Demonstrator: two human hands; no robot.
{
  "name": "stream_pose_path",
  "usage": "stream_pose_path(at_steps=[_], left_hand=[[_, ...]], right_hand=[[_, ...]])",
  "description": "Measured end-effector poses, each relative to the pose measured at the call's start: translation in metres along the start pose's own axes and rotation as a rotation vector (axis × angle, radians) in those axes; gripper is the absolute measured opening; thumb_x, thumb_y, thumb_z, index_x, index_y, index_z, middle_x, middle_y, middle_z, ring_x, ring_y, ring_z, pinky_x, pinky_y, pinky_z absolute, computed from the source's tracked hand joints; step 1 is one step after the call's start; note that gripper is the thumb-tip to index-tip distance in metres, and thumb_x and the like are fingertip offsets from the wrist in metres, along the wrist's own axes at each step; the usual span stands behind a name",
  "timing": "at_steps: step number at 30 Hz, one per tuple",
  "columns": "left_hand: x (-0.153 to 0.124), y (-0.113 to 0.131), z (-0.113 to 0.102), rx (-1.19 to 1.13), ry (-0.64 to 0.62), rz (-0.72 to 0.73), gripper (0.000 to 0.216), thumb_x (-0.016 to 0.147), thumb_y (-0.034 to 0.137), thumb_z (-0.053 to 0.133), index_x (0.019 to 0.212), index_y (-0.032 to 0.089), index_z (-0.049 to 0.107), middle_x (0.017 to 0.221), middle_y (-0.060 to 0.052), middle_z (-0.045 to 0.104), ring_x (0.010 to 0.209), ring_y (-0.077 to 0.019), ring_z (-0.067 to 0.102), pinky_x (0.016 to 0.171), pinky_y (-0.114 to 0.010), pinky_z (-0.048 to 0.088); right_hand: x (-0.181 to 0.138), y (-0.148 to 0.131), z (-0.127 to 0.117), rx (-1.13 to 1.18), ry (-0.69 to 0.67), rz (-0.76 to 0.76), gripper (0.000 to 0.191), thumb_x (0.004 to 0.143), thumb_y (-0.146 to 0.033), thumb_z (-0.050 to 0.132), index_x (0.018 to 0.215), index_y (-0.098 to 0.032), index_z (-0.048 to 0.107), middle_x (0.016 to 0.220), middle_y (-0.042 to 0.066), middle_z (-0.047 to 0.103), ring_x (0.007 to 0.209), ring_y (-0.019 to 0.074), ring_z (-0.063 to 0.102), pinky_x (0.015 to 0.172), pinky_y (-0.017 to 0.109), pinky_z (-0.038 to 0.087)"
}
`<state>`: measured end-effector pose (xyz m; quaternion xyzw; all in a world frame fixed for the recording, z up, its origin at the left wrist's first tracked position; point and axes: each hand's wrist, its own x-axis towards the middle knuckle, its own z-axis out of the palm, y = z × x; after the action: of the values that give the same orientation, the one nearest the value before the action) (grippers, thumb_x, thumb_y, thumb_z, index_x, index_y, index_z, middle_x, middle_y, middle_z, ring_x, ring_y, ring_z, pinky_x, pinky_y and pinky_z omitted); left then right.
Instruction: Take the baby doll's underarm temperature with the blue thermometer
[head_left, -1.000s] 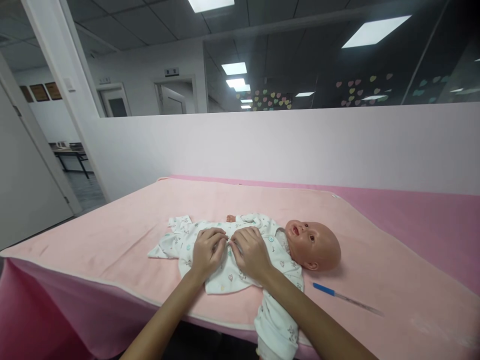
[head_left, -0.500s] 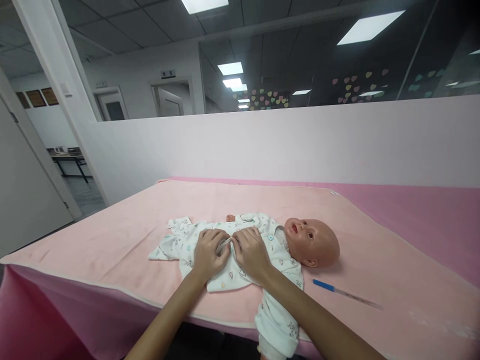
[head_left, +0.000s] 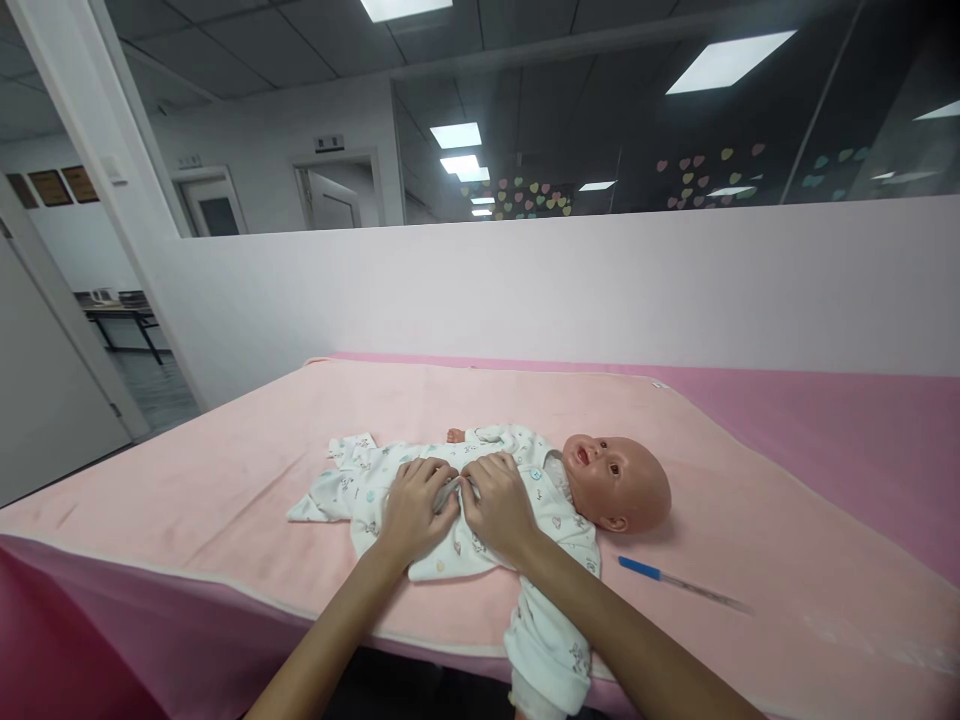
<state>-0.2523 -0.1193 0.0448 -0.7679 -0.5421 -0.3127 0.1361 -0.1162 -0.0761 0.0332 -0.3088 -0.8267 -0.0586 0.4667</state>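
A baby doll (head_left: 622,485) lies on its back with its head to the right, dressed in a white printed baby outfit (head_left: 442,568). Over its belly, my left hand (head_left: 417,508) is closed, pinching the front edge of the outfit. Right beside it, my right hand (head_left: 498,506) grips the same cloth, fingers bent and thumb tip close to the left one. A fold of fabric shows between the two hands; whether a fastener is under the fingertips is hidden. One sleeve of the outfit hangs toward the near edge, below my right forearm.
A blue-capped pen (head_left: 639,568) lies right of the doll, near its head. The doll rests on a pink blanket (head_left: 247,450) that covers the table and drops at the near edge. A low white wall (head_left: 525,290) with glass above stands behind.
The view has shifted slightly, so everything sits a little further left. Both hands keep hold of the cloth in almost the same place, and the doll lies as before.
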Motion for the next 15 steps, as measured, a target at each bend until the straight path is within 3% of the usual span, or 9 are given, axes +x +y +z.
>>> stream_pose_path(at_steps=[15], left_hand=[[-0.0035, -0.0045, 0.0047, -0.063, 0.066, 0.014, 0.013, 0.082, 0.021, 0.041, 0.086, 0.019, 0.053, 0.086, -0.004, 0.058, 0.081, -0.0177, 0.05, 0.074, -0.033, 0.037]], right_hand=[[0.0018, -0.0013, -0.0025, 0.035, 0.008, 0.024, 0.013, 0.081, -0.014, 0.044, 0.071, -0.018, 0.051, 0.067, 0.001, 0.056, 0.069, 0.0151, 0.049, 0.075, 0.032, 0.034]])
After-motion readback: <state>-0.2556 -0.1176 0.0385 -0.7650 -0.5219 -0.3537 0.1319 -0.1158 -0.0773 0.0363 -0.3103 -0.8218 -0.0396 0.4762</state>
